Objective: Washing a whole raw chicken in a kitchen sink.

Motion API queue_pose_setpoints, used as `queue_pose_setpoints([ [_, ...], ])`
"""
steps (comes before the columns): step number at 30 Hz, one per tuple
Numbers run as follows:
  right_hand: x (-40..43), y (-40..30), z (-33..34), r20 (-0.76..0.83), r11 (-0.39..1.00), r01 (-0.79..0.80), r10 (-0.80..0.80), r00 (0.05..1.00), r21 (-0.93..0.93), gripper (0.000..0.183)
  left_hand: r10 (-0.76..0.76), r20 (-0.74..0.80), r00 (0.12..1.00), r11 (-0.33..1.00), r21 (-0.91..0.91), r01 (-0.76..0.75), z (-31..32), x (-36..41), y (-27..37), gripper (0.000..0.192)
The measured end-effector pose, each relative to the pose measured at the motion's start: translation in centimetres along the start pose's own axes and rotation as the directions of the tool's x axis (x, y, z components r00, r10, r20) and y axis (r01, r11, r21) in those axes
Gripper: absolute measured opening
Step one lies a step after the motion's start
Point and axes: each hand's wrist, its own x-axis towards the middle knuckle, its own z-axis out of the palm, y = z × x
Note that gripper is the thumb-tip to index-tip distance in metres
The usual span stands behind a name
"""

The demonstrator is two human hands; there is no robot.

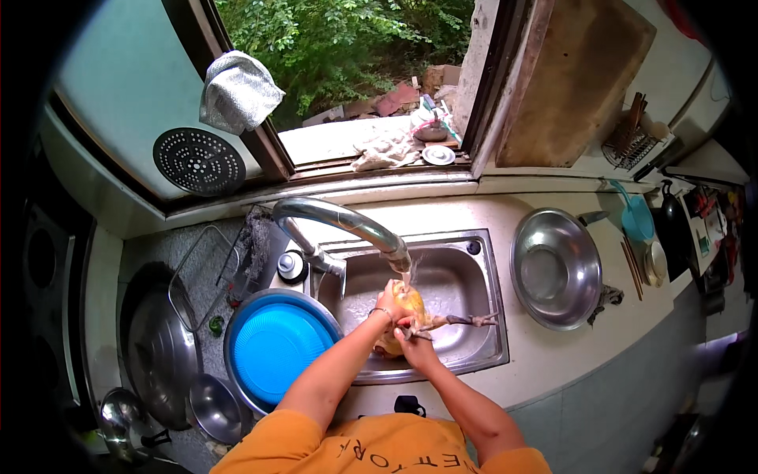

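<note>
A plucked whole chicken with yellowish skin is held over the stainless steel sink. One dark leg with its foot sticks out to the right. My left hand grips the upper part of the bird from the left side. Lower down, my right hand holds it near a second foot; part of the body is hidden beneath my hands and forearms. Water falls from the curved metal faucet onto the chicken's top end.
Left of the sink stands a metal basin with a blue plastic basket. A steel bowl rests on the right counter, beside a knife, chopsticks and a blue dipper. A large wok lies farther left.
</note>
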Motion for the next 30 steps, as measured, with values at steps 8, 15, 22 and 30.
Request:
queue_pose_setpoints([
  [8, -2.3, -0.4, -0.4, 0.037, 0.970, 0.236, -0.234, 0.972, -0.059, 0.012, 0.497, -0.171, 0.851, 0.850, 0.292, -0.438, 0.7, -0.4, 1.9, 0.037],
  [15, -1.2, 0.6, -2.5, 0.042, 0.599, -0.294, 0.397, 0.917, 0.744, 0.034, -0.024, -0.490, 0.872, 0.880, -0.425, -0.214, 0.4, 5.6, -0.6, 0.019],
  [22, 2.3, 1.5, -3.5, 0.119, 0.256, -0.268, 0.477, 0.871, 0.929, 0.042, 0.372, -0.302, 0.877, 0.844, -0.282, -0.456, 1.9, 2.6, -2.2, 0.021],
  [30, 3.1, 1.7, -2.7, 0.081, 0.234, -0.334, 0.697, 0.712, 0.913, 0.038, 0.243, -0.577, 0.780, 0.922, -0.113, -0.371, -1.2, 1.6, -1.2, 0.027],
])
